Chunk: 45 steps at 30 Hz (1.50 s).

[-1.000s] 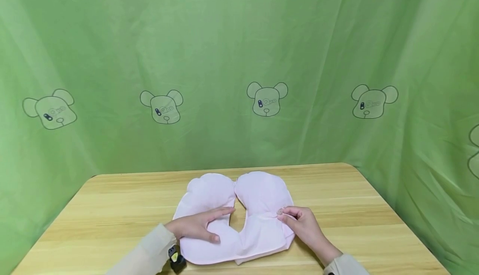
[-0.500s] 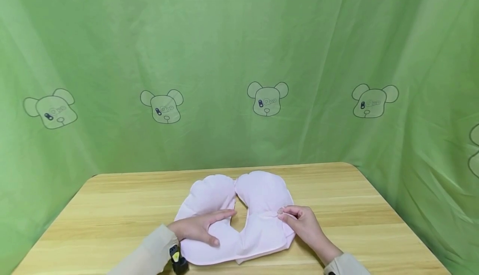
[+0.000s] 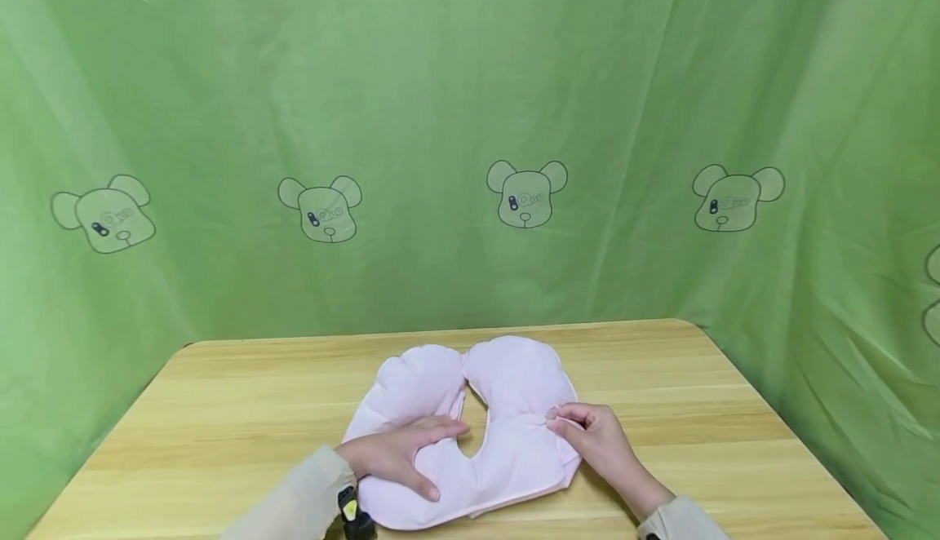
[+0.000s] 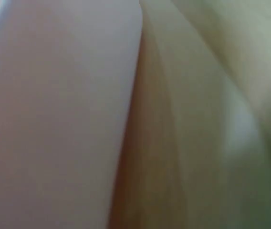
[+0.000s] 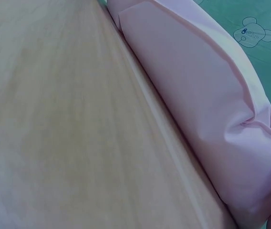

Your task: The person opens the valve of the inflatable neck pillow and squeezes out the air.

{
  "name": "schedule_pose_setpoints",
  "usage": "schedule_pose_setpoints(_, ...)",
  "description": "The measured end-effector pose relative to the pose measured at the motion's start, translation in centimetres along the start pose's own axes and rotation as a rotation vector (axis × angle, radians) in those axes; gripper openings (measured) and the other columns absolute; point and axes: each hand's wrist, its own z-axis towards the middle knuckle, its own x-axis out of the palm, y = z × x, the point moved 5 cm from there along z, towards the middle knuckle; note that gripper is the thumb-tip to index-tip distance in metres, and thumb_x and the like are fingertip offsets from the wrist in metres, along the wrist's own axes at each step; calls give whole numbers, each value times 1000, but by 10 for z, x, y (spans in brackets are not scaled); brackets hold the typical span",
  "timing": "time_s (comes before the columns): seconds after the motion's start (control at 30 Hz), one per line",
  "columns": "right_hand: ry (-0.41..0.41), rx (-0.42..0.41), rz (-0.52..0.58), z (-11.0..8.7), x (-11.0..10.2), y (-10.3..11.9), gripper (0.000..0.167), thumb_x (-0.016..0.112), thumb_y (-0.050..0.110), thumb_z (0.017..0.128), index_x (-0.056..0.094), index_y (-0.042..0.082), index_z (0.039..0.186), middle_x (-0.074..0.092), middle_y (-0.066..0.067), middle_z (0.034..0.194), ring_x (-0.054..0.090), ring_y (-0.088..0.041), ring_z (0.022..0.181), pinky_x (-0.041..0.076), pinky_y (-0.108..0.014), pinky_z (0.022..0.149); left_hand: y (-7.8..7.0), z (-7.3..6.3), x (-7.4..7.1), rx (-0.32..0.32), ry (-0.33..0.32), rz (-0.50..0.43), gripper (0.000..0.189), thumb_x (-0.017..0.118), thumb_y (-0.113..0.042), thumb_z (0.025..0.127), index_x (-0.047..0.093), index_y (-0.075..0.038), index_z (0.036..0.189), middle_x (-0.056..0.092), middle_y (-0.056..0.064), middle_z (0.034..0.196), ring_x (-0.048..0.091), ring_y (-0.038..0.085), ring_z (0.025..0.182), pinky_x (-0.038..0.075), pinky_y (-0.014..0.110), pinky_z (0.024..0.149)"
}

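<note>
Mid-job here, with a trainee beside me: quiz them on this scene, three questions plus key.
1. Which hand pinches the side of the pillow?
A) left
B) right
C) both

2. True or false: the left wrist view shows the whole pillow sharply.

3. How many whole cartoon faces show on the green cloth in the head view?

Key:
1. B; the right hand pinches, the left hand rests on top.
2. False; that view is a blurred close-up.
3. Four.
</note>
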Motion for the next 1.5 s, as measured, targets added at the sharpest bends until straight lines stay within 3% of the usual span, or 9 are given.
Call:
schedule_pose_setpoints(0.4,-6,18,3,0,-1,4,5,72,-4,77,73,-1,82,73,-1,79,61,1,78,48,-12,74,-6,2,4,14,11,54,86,77,-35,77,32,-20,148,27,-2,154,13,23,144,7,43,117)
schedule_pose_setpoints(0.73,5,23,1,1,-2,4,5,73,2,79,73,1,83,73,-6,81,61,0,79,49,-14,74,-12,4,6,88,20,208,85,72,-41,80,30,-15,149,26,3,155,13,30,143,7,45,117)
schedule_pose_setpoints(1.27,16,7,21,0,-1,4,5,72,0,78,73,-1,84,73,-7,81,62,-1,79,49,-13,74,-14,3,10,135,12,270,81,69,-38,82,31,-9,147,27,10,154,15,35,142,11,44,116)
schedule_pose_setpoints(1.5,9,14,11,0,-1,1,5,72,-1,78,73,-2,83,73,-7,81,64,-4,80,49,-13,74,-11,4,12,146,-4,244,77,70,-35,83,34,-10,146,28,9,154,17,33,142,11,44,116)
